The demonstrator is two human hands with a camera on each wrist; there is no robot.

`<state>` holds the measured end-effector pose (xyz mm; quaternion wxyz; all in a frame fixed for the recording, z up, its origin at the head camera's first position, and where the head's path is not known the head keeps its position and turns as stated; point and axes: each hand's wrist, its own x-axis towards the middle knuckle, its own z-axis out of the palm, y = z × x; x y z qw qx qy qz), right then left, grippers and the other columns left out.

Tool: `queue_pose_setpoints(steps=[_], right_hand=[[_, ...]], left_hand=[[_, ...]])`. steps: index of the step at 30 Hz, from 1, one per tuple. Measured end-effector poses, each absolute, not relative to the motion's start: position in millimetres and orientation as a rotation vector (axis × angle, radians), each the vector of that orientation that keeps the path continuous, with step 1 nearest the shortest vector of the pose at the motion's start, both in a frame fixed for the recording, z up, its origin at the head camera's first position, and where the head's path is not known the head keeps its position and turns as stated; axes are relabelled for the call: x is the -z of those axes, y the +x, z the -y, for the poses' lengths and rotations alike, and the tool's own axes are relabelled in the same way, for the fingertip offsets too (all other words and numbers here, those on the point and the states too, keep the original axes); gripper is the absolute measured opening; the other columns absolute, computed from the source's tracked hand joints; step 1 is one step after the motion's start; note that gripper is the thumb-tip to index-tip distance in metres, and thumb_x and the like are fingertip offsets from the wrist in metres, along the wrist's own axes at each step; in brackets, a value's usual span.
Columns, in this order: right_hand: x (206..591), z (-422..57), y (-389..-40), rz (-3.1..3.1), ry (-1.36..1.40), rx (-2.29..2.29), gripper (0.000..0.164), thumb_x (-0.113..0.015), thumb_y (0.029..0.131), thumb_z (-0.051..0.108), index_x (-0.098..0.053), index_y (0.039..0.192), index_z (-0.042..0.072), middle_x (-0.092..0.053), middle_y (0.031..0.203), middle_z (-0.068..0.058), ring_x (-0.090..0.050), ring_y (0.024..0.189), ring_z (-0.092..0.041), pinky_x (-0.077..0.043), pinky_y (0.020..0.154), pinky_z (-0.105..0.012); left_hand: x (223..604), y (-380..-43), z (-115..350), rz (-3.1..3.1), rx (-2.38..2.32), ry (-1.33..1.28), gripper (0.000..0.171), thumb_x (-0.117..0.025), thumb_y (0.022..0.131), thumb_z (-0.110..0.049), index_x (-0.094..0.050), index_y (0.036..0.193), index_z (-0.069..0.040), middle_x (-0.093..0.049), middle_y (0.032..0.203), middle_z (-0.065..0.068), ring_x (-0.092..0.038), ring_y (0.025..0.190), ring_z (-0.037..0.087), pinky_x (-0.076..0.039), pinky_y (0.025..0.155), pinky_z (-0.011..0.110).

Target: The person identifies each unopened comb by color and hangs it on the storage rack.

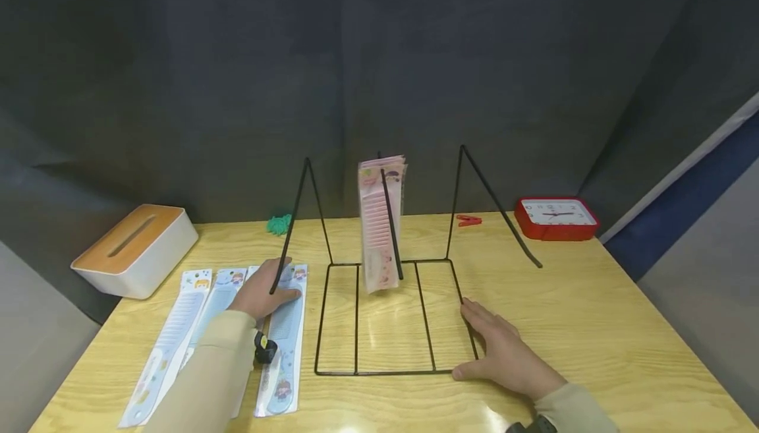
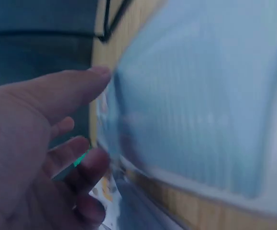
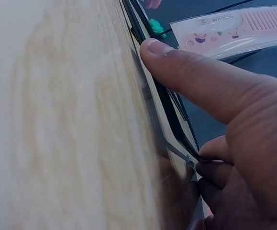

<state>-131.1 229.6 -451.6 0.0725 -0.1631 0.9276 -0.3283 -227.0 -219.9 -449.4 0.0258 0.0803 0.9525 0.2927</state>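
Several packaged blue combs (image 1: 283, 347) lie side by side on the table at the left. My left hand (image 1: 261, 291) reaches over the rightmost ones, thumb across the right package and fingers near its top end. In the left wrist view, the thumb tip meets the edge of the blurred comb package (image 2: 191, 105), and the fingers are loosely bent. A black wire rack (image 1: 394, 373) stands at the centre, with pink comb packages (image 1: 379, 229) hung on its middle hook. My right hand (image 1: 506, 350) rests at the rack's front right corner, thumb along the front bar (image 3: 164, 98).
A white tissue box (image 1: 148, 261) with a wooden lid sits at the back left. Behind the rack lie a green item (image 1: 278, 225) and a red clip (image 1: 469, 221). A red clock (image 1: 557, 219) stands at the back right. The rack's outer hooks (image 1: 501, 205) jut forward.
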Motion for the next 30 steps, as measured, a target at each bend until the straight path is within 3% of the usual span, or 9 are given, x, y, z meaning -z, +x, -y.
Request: queue_pose_setpoints(steps=[6,13,16,19,22,26,30], right_hand=[[450,-228,-130,-2.763,-0.458,0.992,0.121,-0.087,0.065,0.059,-0.033,0.153,-0.005,-0.025,0.162,-0.021,-0.021,0.147,-0.047,-0.015,0.108,-0.073],[452,-230,-131,-2.749,-0.439,1.009,0.121,-0.087,0.065,0.058,-0.032,0.154,-0.004,-0.023,0.163,-0.02,-0.019,0.148,-0.046,-0.013,0.109,-0.072],[454,-230,-132,-2.758,-0.442,0.999,0.121,-0.087,0.065,0.059,-0.033,0.154,-0.004,-0.024,0.163,-0.02,-0.02,0.147,-0.046,-0.014,0.109,-0.072],[455,-230,-133,-2.764,-0.444,0.996,0.121,-0.087,0.065,0.059,-0.033,0.154,-0.003,-0.024,0.163,-0.019,-0.02,0.147,-0.046,-0.014,0.108,-0.072],[457,-230,-133,-2.759,-0.439,1.003,0.121,-0.087,0.065,0.059,-0.033,0.154,-0.003,-0.024,0.163,-0.019,-0.02,0.147,-0.046,-0.014,0.108,-0.072],[456,-230,-132,-2.758,-0.435,1.009,0.121,-0.087,0.065,0.059,-0.033,0.154,-0.002,-0.024,0.163,-0.019,-0.02,0.147,-0.047,-0.014,0.108,-0.073],[453,-230,-132,-2.763,-0.435,1.001,0.12,-0.087,0.065,0.059,-0.033,0.154,-0.002,-0.024,0.163,-0.019,-0.021,0.146,-0.048,-0.015,0.108,-0.073]], left_hand=[[460,-246,231,-2.869,-0.831,0.299,0.081,-0.073,0.091,-0.039,-0.038,0.152,0.001,-0.038,0.151,0.03,-0.036,0.139,0.049,-0.032,0.109,0.063],[466,-254,224,-2.937,-0.815,0.307,0.086,-0.081,0.082,-0.046,-0.045,0.151,-0.008,-0.044,0.136,0.021,-0.053,0.121,0.041,-0.045,0.098,0.058],[469,-256,220,-3.014,-0.797,0.311,0.075,-0.083,0.081,-0.045,-0.055,0.142,-0.014,-0.049,0.124,0.01,-0.058,0.111,0.032,-0.049,0.092,0.053],[465,-253,216,-3.077,-0.865,0.332,0.045,-0.081,0.086,-0.039,-0.067,0.122,-0.016,-0.058,0.112,0.003,-0.062,0.102,0.027,-0.051,0.088,0.05],[456,-247,212,-3.109,-0.973,0.355,0.024,-0.075,0.092,-0.034,-0.069,0.106,-0.016,-0.066,0.103,0.0,-0.064,0.094,0.022,-0.052,0.084,0.045],[441,-236,205,-3.085,-1.086,0.357,0.023,-0.071,0.095,-0.036,-0.07,0.102,-0.015,-0.068,0.099,0.001,-0.062,0.085,0.019,-0.051,0.078,0.041],[426,-219,201,-2.99,-1.242,0.298,0.027,-0.068,0.096,-0.042,-0.07,0.106,-0.017,-0.067,0.104,0.0,-0.061,0.091,0.02,-0.049,0.078,0.039]])
